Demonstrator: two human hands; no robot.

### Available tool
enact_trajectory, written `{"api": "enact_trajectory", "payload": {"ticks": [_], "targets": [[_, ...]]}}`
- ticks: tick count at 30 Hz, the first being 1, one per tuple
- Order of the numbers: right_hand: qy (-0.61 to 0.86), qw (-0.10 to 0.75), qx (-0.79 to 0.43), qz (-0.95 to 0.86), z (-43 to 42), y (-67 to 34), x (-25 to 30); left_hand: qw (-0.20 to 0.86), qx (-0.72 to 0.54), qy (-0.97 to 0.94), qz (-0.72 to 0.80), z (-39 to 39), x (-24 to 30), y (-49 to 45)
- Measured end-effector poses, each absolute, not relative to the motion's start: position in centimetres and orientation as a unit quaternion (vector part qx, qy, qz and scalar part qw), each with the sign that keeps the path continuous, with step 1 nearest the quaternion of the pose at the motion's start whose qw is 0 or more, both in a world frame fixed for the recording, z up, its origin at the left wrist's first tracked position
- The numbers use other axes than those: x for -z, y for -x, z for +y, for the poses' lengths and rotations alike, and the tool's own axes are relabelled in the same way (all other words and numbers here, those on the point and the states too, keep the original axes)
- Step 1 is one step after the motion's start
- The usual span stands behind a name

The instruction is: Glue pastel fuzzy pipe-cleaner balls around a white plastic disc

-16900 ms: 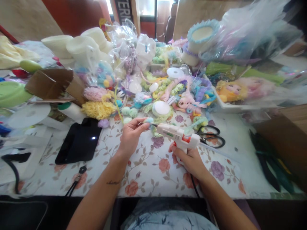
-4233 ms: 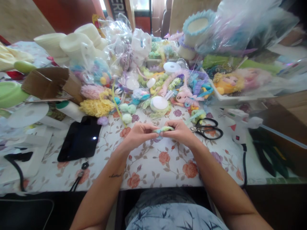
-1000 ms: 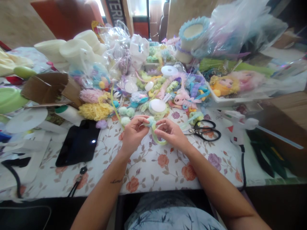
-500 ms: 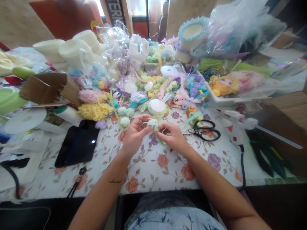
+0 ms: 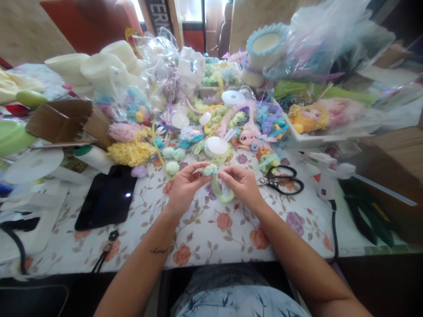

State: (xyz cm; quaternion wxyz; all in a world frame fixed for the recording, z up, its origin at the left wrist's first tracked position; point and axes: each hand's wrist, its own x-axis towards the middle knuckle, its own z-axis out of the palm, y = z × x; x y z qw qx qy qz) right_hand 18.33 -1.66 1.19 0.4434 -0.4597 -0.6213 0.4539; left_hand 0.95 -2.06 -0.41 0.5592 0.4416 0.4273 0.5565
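Clutter fills the far half of the floral tablecloth (image 5: 211,233): yellow fluffy trim (image 5: 130,152), a white ribbon spool (image 5: 216,146), a small pink doll (image 5: 247,139) and heaps of pastel yarn and plastic bags. Black-handled scissors (image 5: 281,180) lie just right of the hands, and a white glue gun (image 5: 325,182) sits further right, with its black cable running toward the table edge. A black tablet (image 5: 105,198) lies flat to the left. Loose pompoms (image 5: 172,167) rest just beyond the left fingertips. Nothing lies between the hands and the camera.

The left hand (image 5: 184,187) is closed in a pinch, thumb against fingertips, on a mint pompom (image 5: 209,169). The right hand (image 5: 243,186) is also closed in a pinch, on the far end of a pale green chenille stem (image 5: 222,196). The stem is joined to the pompom. It droops as a loop between the two hands, just above the cloth near the table's middle.
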Motion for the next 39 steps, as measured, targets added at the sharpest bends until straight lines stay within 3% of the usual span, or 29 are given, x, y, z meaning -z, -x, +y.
{"api": "enact_trajectory", "payload": {"ticks": [12, 25, 39], "targets": [[0.490, 0.439, -0.423, -0.623, -1.9, -18.0, -0.9, 0.510, -0.534, -0.505, 0.448, -2.7, -1.0, -1.6], [0.457, 0.459, -0.511, -0.565, -1.6, -17.9, -0.6, 0.631, -0.524, -0.406, 0.404, -2.4, -0.1, -1.5], [0.436, 0.442, -0.551, -0.558, -1.5, -18.2, -0.5, 0.507, -0.553, -0.475, 0.460, -2.5, 0.7, -1.9]]}}
